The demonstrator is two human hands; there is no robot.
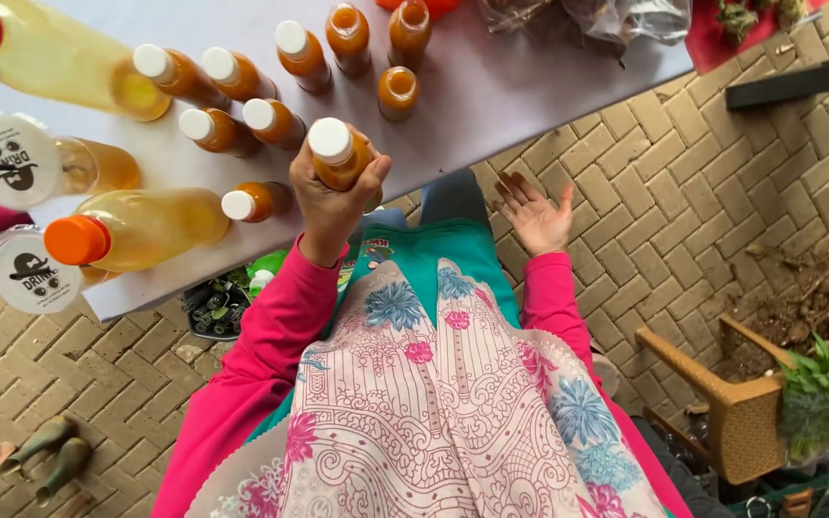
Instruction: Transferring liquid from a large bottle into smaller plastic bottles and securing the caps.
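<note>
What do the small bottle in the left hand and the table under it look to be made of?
The small bottle in the left hand looks like clear plastic, possibly glass: orange liquid shows through its glossy wall, under a matte white cap. The table looks like smooth white plastic or laminate with a dull sheen; which one is unclear.

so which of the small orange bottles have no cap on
Three: the two at the far edge and the one just nearer. Their necks are open, while the rest wear white caps, including the one in the left hand.
</note>
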